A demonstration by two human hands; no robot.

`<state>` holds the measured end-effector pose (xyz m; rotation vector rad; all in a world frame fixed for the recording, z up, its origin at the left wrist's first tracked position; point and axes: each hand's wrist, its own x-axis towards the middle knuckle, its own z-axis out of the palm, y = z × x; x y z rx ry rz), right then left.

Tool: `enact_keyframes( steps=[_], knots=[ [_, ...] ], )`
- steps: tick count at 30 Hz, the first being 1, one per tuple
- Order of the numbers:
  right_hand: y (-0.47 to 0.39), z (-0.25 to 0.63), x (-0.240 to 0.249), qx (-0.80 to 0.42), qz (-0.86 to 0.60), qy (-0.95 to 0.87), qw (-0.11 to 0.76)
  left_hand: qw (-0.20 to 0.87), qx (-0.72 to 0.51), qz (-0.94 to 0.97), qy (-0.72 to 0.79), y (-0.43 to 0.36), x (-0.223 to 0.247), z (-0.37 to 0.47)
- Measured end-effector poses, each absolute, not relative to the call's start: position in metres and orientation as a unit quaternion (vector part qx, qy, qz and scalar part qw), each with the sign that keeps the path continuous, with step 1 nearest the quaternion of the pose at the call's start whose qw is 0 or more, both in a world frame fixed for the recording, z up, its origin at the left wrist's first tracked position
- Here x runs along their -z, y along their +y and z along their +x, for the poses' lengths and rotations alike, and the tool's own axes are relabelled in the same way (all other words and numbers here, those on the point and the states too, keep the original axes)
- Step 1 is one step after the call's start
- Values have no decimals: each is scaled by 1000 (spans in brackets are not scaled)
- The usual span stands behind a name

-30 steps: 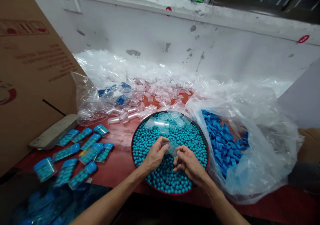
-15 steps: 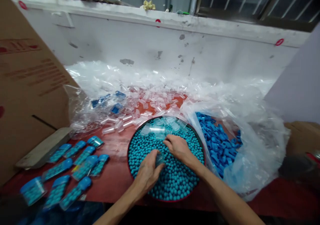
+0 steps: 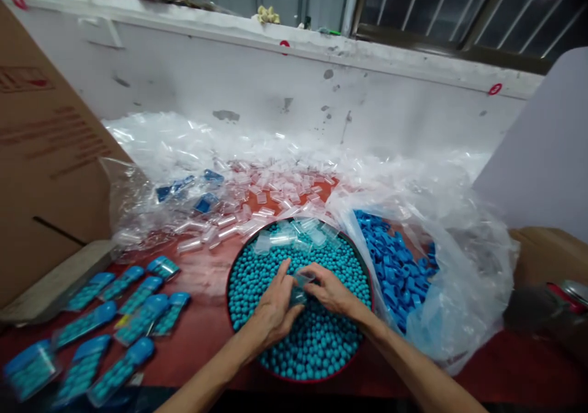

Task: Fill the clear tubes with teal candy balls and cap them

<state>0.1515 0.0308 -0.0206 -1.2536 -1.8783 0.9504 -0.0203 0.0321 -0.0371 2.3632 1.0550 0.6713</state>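
Both hands are over a round tub (image 3: 228, 296) full of small teal balls (image 3: 316, 345). My left hand (image 3: 275, 303) is curled around a small clear plastic case (image 3: 297, 296), partly hidden by the fingers and thumb. My right hand (image 3: 328, 287) pinches another small clear plastic case (image 3: 304, 276) by its end, close against the left fingers. Whether the two cases touch cannot be made out. More clear cases (image 3: 282, 236) lie on the balls at the tub's far side.
Several filled cases with blue caps (image 3: 142, 312) lie on the red table (image 3: 197, 339) at left, near a cardboard box (image 3: 50, 155). Loose clear cases (image 3: 271, 186) spread behind the tub. A plastic bag (image 3: 463, 303) at right holds blue caps (image 3: 399, 266).
My right hand has drawn back from the far cases toward my left hand, now with a clear case in its fingers. The whole view has shifted slightly.
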Motion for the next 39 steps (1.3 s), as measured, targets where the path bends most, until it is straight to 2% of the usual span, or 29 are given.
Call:
enact_keyframes(
  steps=[3, 7, 10, 15, 20, 23, 27, 30, 34, 39],
  knots=[
    [21, 158, 24, -488, -433, -671, 352, 292, -224, 858, 359, 28, 29, -18],
    [22, 168, 18, -573, -421, -645, 278, 294, -180, 867, 360, 26, 23, -20],
    [26, 169, 20, -559, -482, -619, 268, 300, -167, 868, 359, 24, 19, -19],
    [24, 168, 30, -579, -494, -605, 232, 320, -160, 863, 357, 23, 15, -15],
    [28, 181, 10, -577, -500, -612, 205, 287, -111, 885, 348, 26, 11, -14],
    [31, 176, 9, -569, -504, -613, 216, 287, -119, 889, 337, 26, 9, -12],
    [22, 158, 27, -557, -526, -578, 280, 342, -168, 855, 352, 21, 18, -10],
    [13, 152, 31, -466, -508, -658, 303, 336, -185, 838, 387, 17, 31, -9],
    [25, 154, 13, -273, -506, -797, 185, 306, -150, 835, 432, 17, 35, -7],
    [76, 152, 2, -67, -632, -766, 95, 235, -77, 863, 441, 16, 24, -3]
  ],
)
